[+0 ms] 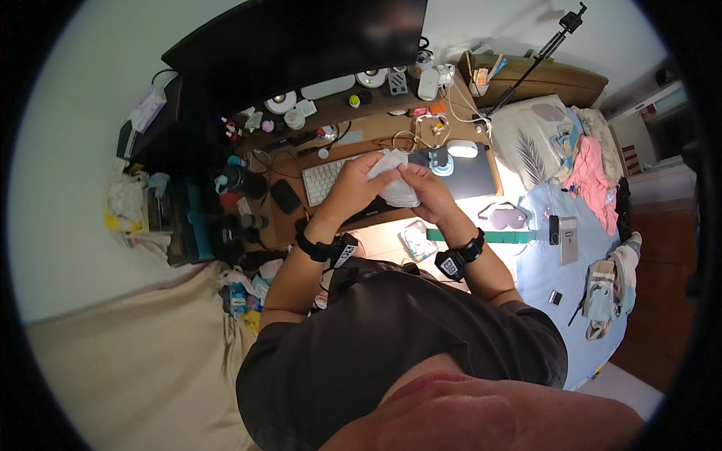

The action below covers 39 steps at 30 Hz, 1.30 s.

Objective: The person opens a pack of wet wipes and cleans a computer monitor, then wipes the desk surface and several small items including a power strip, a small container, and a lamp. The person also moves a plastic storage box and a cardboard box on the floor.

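My left hand (356,185) and right hand (432,195) both pinch a crumpled white sheet (400,196), possibly tissue, just right of the keyboard (322,183); a light, even grip on both sides should avoid tearing it.

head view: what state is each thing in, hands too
white sheet, crumpled, held up
left hand, closed on the sheet
right hand, closed on the sheet
white keyboard, partly hidden
monitor, screen dark
eye mask, lying spread out
pink cloth, rumpled
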{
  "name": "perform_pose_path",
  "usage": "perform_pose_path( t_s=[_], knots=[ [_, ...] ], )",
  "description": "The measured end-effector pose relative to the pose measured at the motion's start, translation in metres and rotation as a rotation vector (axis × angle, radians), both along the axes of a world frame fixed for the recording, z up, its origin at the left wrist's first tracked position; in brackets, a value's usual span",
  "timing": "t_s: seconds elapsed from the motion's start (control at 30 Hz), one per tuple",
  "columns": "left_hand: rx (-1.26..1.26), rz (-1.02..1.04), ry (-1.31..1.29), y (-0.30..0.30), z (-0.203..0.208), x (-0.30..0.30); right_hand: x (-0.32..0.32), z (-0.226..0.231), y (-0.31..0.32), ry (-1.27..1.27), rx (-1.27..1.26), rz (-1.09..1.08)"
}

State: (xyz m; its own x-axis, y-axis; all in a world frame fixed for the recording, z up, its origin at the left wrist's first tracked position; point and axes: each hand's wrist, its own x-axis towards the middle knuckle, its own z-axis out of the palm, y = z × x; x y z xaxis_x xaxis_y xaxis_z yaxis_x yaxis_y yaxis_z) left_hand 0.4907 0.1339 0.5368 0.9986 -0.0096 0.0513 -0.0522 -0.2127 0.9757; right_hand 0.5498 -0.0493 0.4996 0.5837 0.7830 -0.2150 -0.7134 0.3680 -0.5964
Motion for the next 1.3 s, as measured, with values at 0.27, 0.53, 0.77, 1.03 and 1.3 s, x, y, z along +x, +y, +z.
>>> perform_pose_path(
  t_s=[0.27,0.53,0.77,1.03,1.3],
  knots=[
    [0.046,0.107,-0.119,0.139,0.1,0.072,0.066,0.099,0.091,-0.146,-0.095,-0.108],
    [1.102,0.416,-0.819,0.273,0.19,0.107,0.198,0.19,0.089,-1.479,-0.805,-1.341],
    [1.247,0.362,-0.543,0.344,0.209,0.135,0.232,0.177,0.22,-2.195,-1.077,-0.962],
    [1.293,0.408,-0.475,0.337,0.199,0.136,0.214,0.17,0.274,-2.221,-0.914,-0.941],
    [1.358,0.44,-0.522,0.333,0.199,0.136,0.279,0.176,0.149,-1.982,-1.256,-1.007]
  ],
)
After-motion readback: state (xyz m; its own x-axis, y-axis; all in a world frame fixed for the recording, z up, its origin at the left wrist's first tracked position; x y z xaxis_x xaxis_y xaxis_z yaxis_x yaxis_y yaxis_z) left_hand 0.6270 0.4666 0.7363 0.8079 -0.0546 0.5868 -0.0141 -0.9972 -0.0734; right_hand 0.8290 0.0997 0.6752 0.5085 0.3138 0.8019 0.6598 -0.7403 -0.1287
